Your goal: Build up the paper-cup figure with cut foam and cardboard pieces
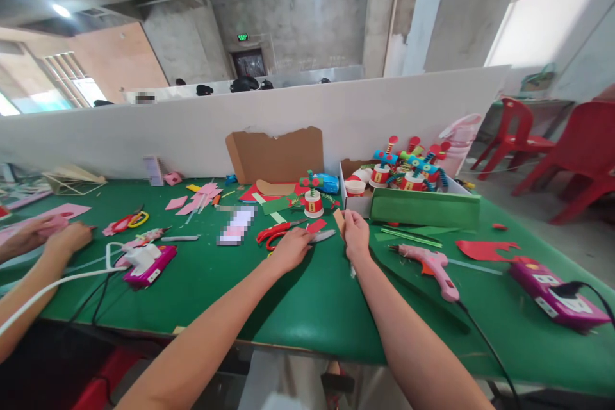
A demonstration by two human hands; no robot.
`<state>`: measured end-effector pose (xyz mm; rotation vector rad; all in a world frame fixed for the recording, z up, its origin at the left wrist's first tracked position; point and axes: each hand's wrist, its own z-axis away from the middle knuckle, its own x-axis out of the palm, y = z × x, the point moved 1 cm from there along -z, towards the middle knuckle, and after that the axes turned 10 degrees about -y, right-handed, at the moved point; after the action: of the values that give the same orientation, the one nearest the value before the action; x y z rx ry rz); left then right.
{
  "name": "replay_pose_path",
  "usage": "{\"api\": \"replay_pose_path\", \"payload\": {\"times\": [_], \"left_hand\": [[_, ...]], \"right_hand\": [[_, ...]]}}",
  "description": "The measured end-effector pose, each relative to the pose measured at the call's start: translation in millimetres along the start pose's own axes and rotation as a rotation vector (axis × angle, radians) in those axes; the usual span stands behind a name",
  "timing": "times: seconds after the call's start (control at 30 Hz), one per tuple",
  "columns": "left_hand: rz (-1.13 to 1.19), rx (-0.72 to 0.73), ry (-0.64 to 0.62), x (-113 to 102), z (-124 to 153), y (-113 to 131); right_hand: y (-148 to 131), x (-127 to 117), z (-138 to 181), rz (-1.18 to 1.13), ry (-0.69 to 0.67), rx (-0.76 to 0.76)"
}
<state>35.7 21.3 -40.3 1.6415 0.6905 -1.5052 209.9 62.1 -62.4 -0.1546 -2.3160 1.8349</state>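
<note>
My right hand point(356, 235) is closed on a small tan paper strip point(339, 222), held upright between thumb and fingers. My left hand point(291, 250) is low over the table, its fingers drawn together at the edge of a small red paper piece point(318, 225). Beneath that hand lies a pair of scissors, its silver blades point(323, 236) pointing right. Red-handled scissors point(271, 232) lie just beyond it. Behind both hands stands a paper-cup figure point(314, 204) with a green head and springy folded arms.
A box with a green front point(425, 207) holds several similar figures. A pink glue gun point(432, 264) and a purple power strip point(552, 295) lie at right. At left, a co-worker's hands point(67, 240) handle pink material near another power strip point(151, 267).
</note>
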Motion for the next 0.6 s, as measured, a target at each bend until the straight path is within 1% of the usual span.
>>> {"api": "replay_pose_path", "payload": {"times": [0.07, 0.13, 0.2, 0.23, 0.27, 0.3, 0.33, 0.37, 0.43, 0.47, 0.53, 0.6], "left_hand": [[-0.004, -0.039, 0.055, -10.1, -14.5, 2.2], [0.13, -0.066, 0.194, -18.8, -26.9, 6.8], [0.438, -0.087, 0.337, -22.3, -36.1, 11.9], [0.627, -0.097, 0.378, -21.5, -39.3, 14.3], [0.809, -0.099, 0.388, -19.2, -41.4, 16.7], [0.962, -0.088, 0.365, -15.8, -42.6, 19.0], [1.069, -0.064, 0.319, -11.7, -42.9, 21.3], [1.129, -0.039, 0.266, -7.6, -42.4, 23.3], [1.144, -0.004, 0.202, -0.8, -40.1, 25.3], [1.136, -0.005, 0.201, 1.3, -38.9, 25.2], [1.137, -0.038, 0.26, 2.2, -36.8, 22.5], [1.176, -0.074, 0.351, -1.0, -35.4, 17.5]], "right_hand": [[-2.7, 1.4, 1.7, -0.021, 0.015, 0.014], [-5.8, 2.4, 3.3, -0.015, 0.029, 0.008], [-9.4, 2.7, 5.0, 0.047, 0.044, -0.015], [-11.3, 2.9, 5.9, 0.095, 0.045, -0.029], [-13.1, 3.2, 6.9, 0.15, 0.042, -0.042], [-14.8, 3.9, 8.0, 0.205, 0.028, -0.055], [-16.1, 4.8, 9.3, 0.255, 0.007, -0.068], [-17.2, 6.1, 10.8, 0.291, -0.019, -0.081], [-18.4, 9.3, 13.7, 0.332, -0.07, -0.106], [-18.8, 10.9, 15.0, 0.343, -0.09, -0.12], [-19.4, 13.8, 16.8, 0.346, -0.135, -0.136], [-19.7, 16.2, 17.6, 0.303, -0.231, -0.099]]}}
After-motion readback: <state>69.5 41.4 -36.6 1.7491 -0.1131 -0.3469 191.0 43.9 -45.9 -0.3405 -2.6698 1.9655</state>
